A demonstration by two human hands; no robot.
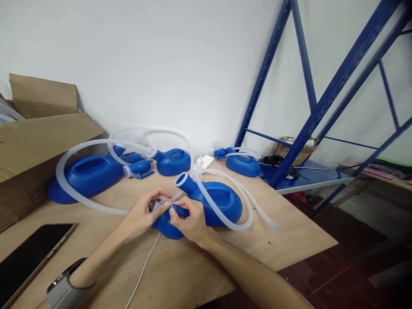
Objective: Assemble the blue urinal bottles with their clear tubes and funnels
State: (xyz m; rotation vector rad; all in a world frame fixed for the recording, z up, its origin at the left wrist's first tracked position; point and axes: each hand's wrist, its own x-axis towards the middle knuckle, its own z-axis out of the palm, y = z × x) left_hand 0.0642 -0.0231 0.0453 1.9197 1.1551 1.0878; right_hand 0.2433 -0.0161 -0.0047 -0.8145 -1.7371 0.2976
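Observation:
Near the front middle of the table, both hands meet at a rounded blue plastic urinal head [169, 229]. My left hand [146, 212] is closed around its clear end, thumb and fingers pinching near the top. My right hand [195, 219] pinches a small blue lever on the same piece; the fingertips partly hide it. Just behind lies a blue urinal bottle [222, 204] with its round neck open toward the upper left. A translucent hose [209, 201] loops over that bottle, its free end lying to the right.
More blue bottles [88, 176] with hoses stand behind, and another blue urinal head [138, 168] lies among them. A white power strip [204, 161] is by the wall. A phone [32, 257] and cardboard box [48, 128] are left; a blue metal rack [309, 122] is right.

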